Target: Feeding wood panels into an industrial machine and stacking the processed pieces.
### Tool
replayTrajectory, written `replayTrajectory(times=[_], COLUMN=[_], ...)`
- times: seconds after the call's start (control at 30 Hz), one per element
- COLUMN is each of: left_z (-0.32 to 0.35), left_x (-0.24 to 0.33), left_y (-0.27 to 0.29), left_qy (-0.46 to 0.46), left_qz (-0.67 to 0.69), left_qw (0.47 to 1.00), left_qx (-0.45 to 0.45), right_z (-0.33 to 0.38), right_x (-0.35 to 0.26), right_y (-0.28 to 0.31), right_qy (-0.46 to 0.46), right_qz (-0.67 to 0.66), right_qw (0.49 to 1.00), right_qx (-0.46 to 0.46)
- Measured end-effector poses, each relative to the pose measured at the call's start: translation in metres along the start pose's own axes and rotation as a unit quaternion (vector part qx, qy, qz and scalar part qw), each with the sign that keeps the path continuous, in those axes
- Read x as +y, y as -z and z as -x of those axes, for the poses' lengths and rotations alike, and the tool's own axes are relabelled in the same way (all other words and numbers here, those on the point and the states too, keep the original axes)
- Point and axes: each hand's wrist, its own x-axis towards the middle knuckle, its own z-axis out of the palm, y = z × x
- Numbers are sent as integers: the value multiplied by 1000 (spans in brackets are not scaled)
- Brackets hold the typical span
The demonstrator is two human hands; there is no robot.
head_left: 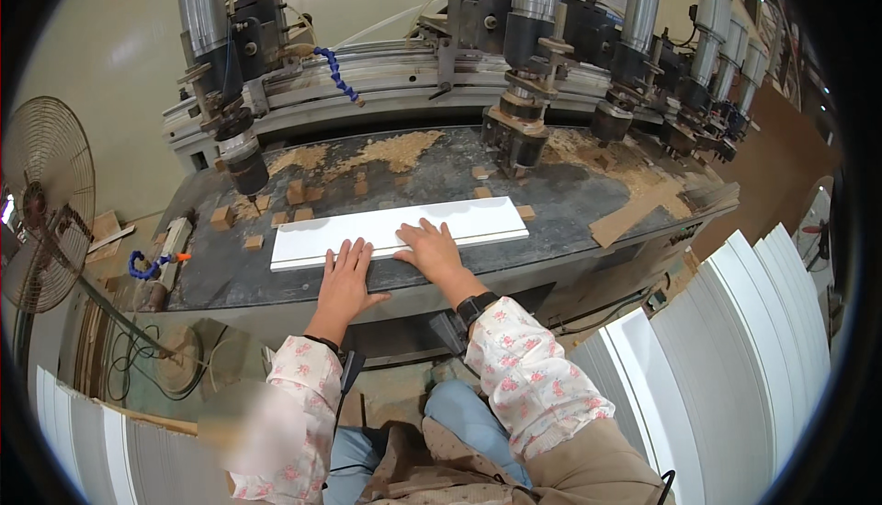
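A long white board with a groove along its near side lies on the dark machine table. My left hand rests flat on its near edge, left of the middle, fingers stretched out. Just to the right, my right hand presses on the board with spread fingers, its thumb toward the left hand. Neither hand grips anything. Small wooden blocks stand along the board's far side, and a few sit close to its ends.
Several drill heads hang over the table, one at left and one near the middle. Sawdust covers the back. A caged fan stands left. Stacked white boards rise at right and lower left.
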Motion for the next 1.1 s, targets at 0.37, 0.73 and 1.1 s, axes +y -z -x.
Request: replayTrajectory(times=[0.37, 0.73, 1.1], left_z=[-11, -7, 56], left_x=[-11, -11, -28], left_y=[-21, -10, -32], left_qy=[21, 22, -28], left_qz=[16, 27, 10], left_qw=[999, 999, 974], left_qx=[-42, -36, 225], right_z=[203, 495, 333], right_x=[-22, -94, -80], right_y=[202, 300, 281], right_qy=[-52, -425, -151], right_qz=[-16, 337, 254], right_qw=[996, 840, 952], right_qx=[70, 13, 79])
